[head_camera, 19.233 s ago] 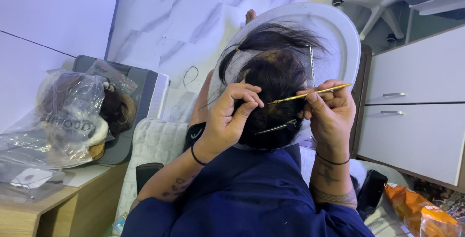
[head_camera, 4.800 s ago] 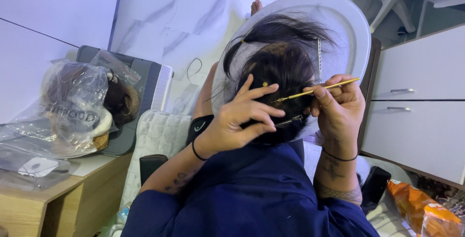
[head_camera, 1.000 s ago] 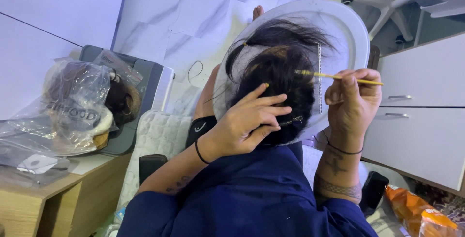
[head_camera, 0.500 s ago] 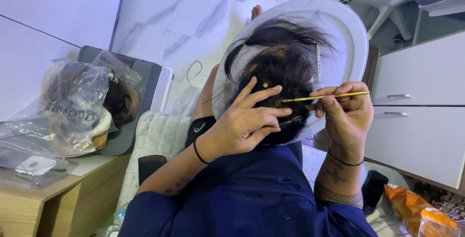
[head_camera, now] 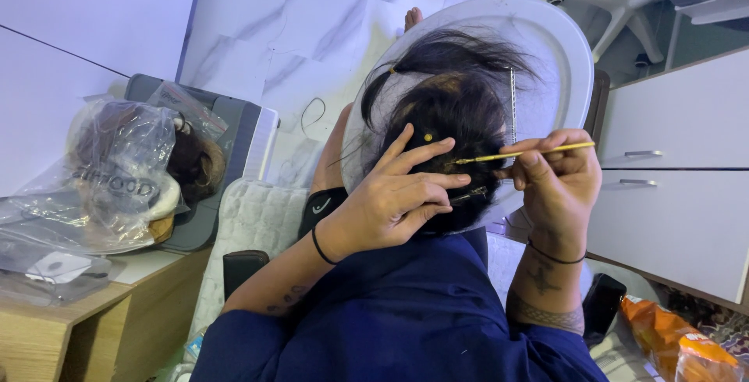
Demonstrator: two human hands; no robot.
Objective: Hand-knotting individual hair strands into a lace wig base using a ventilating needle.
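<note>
A head of black hair (head_camera: pixel 449 109) lies in front of a round white board (head_camera: pixel 554 54). My left hand (head_camera: pixel 390 206) presses on the hair with fingers spread and pins a section down. My right hand (head_camera: pixel 555 187) pinches a thin yellow needle-like tool (head_camera: pixel 523 152), held level, with its tip in the hair between my left index and middle fingers. A small yellow bead (head_camera: pixel 427 138) and a metal clip (head_camera: pixel 470 194) sit in the hair by my left fingers. A slim metal comb (head_camera: pixel 512 105) stands upright at the hair's right edge.
A clear plastic bag holding a brown wig (head_camera: pixel 117 171) rests on a wooden table (head_camera: pixel 70 327) at left, beside a grey seat (head_camera: pixel 234 148) and a white quilted cushion (head_camera: pixel 250 226). White drawers (head_camera: pixel 679 187) stand at right, with an orange snack bag (head_camera: pixel 671 343) and a black phone (head_camera: pixel 605 304) below.
My right hand drew the yellow tool away to the right, then brought it back; its tip is now in the hair at my left fingers. My left hand stayed on the hair.
</note>
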